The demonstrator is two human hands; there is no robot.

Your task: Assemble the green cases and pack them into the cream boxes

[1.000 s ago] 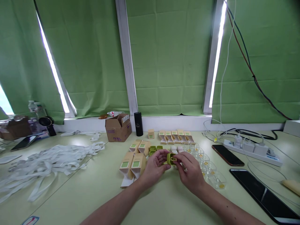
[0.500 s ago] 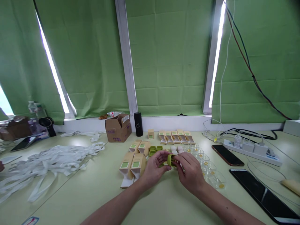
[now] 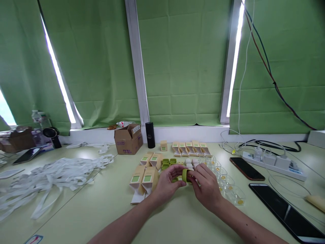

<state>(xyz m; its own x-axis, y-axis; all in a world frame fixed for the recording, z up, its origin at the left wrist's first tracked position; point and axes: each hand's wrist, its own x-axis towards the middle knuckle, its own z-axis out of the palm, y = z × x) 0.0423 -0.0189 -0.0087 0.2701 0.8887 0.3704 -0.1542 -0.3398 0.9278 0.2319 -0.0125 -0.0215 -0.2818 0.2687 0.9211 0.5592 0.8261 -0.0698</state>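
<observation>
A small olive-green, open-ended plastic piece (image 3: 185,175), like a squarish cup, is held between my two hands above the table. My left hand (image 3: 167,183) curls its fingers and thumb around the left side of it. On the other side, my right hand (image 3: 207,188) pinches its edge, and those fingertips partly hide the opening. Just behind my hands are several similar green cups (image 3: 169,162) and small white blocks (image 3: 192,162). Clear plastic covers with yellow centres (image 3: 225,181) lie beside my right hand. Left of my left hand stand several beige cartons with green windows (image 3: 149,178).
White straps (image 3: 58,173) are heaped on the left. A brown cardboard box (image 3: 128,139) and a black cylinder (image 3: 150,135) stand at the back, near a row of beige cartons (image 3: 191,148). To the right lie a phone (image 3: 246,168), a tablet (image 3: 284,206) and a power strip (image 3: 275,162).
The green piece has turned slightly between my fingers, so its side wall shows more broadly. Both hands stay in nearly the same place.
</observation>
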